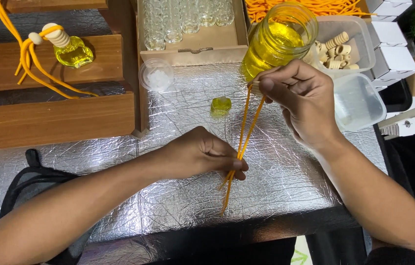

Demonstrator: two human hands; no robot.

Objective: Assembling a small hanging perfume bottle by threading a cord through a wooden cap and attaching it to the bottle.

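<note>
My left hand (202, 154) pinches the lower part of a doubled orange cord (244, 132) just above the silver foil table top (276, 181). The cord's loose ends hang below my fingers. My right hand (300, 100) holds the cord's upper end together with a small wooden cap or bead, mostly hidden by my fingers. A little filled yellow bottle (221, 105) stands on the foil just left of the cord. Behind my right hand stands a glass jar of yellow liquid (276, 41).
A cardboard box of empty small glass bottles (183, 22) sits at the back. A clear tub of wooden caps (337, 49), an empty clear tub (359, 100), a round plastic lid (156, 75), white boxes (394, 54). On the left wooden shelves (45, 120) stands a finished bottle with cord (72, 51).
</note>
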